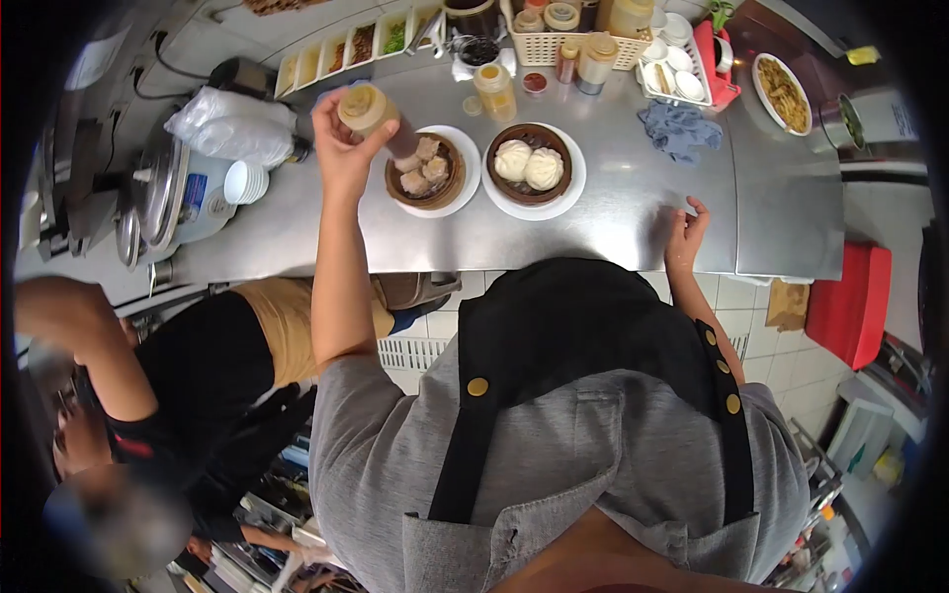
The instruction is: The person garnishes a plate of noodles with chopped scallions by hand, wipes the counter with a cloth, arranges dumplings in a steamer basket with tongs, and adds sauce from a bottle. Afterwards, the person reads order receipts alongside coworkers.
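My left hand (346, 138) is closed around a squeeze bottle (368, 111) with dark contents. The bottle slants down over a round bamboo steamer (437, 198) of several small dumplings (423, 173), which rests on a white plate (467, 168). Beside it, a second steamer (530, 200) holds two white buns (528, 164) on another plate (573, 193). Near the counter's front edge is my right hand (685, 235), its fingers loosely bent and apart, with nothing in them.
Along the back of the steel counter (613, 232) stand condiment trays (341, 51), a yellow sauce bottle (494, 91) and a bottle basket (542, 47). A blue cloth (680, 130) and a noodle plate (781, 94) are at right. Another person (198, 366) stands at left.
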The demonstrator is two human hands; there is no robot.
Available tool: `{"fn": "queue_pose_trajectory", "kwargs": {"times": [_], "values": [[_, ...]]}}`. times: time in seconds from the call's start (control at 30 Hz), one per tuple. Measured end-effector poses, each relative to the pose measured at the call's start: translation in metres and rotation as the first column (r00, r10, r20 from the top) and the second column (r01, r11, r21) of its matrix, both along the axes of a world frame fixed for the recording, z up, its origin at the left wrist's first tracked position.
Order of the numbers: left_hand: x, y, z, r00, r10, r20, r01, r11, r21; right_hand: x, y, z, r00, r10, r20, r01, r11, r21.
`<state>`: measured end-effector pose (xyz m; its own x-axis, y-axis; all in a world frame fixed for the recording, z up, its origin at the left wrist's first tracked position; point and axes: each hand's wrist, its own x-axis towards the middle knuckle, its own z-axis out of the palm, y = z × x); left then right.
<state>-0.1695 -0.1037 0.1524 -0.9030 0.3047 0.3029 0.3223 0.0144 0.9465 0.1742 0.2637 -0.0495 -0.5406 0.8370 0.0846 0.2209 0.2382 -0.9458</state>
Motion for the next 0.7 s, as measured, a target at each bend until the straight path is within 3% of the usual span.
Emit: {"fn": "queue_pose_trajectory", "kwargs": {"times": [0.1, 0.23, 0.3, 0.33, 0.4, 0.43, 0.5, 0.6, 0.7], "values": [[0.009, 0.071, 0.037, 0.990, -0.141, -0.006, 0.140, 0.976, 0.165, 0.003, -0.002, -0.002, 0.999, -0.033, 0.004, 0.033, 0.999, 0.008], [0.011, 0.156, 0.041, 0.919, -0.387, -0.075, 0.394, 0.909, 0.140, 0.012, -0.005, -0.001, 0.997, -0.078, 0.006, 0.078, 0.997, -0.020], [0.017, 0.199, 0.029, 0.818, -0.490, -0.302, 0.431, 0.869, -0.243, 0.022, -0.004, 0.001, 0.996, -0.090, 0.010, 0.090, 0.992, -0.091], [0.021, 0.220, 0.019, 0.808, -0.506, -0.304, 0.449, 0.861, -0.238, 0.026, -0.005, 0.003, 0.994, -0.111, 0.010, 0.111, 0.990, -0.086], [0.036, 0.259, -0.009, 0.665, -0.608, -0.434, 0.307, 0.752, -0.583, 0.030, -0.008, 0.008, 0.990, -0.138, 0.016, 0.139, 0.989, -0.054], [0.045, 0.275, -0.019, 0.658, -0.614, -0.436, 0.317, 0.751, -0.580, 0.031, -0.009, 0.009, 0.989, -0.150, 0.015, 0.150, 0.987, -0.050], [0.060, 0.307, -0.036, 0.709, -0.673, -0.209, 0.257, 0.523, -0.813, 0.029, -0.009, 0.011, 0.995, -0.102, 0.002, 0.102, 0.993, -0.053], [0.063, 0.341, -0.068, 0.805, -0.533, -0.260, 0.107, 0.561, -0.821, 0.015, -0.016, 0.023, 0.999, -0.033, 0.023, 0.035, 0.995, -0.089], [0.066, 0.323, -0.037, 0.809, -0.538, -0.238, 0.104, 0.530, -0.842, -0.007, -0.020, 0.029, 0.985, 0.172, -0.001, -0.168, 0.966, -0.195]]}}
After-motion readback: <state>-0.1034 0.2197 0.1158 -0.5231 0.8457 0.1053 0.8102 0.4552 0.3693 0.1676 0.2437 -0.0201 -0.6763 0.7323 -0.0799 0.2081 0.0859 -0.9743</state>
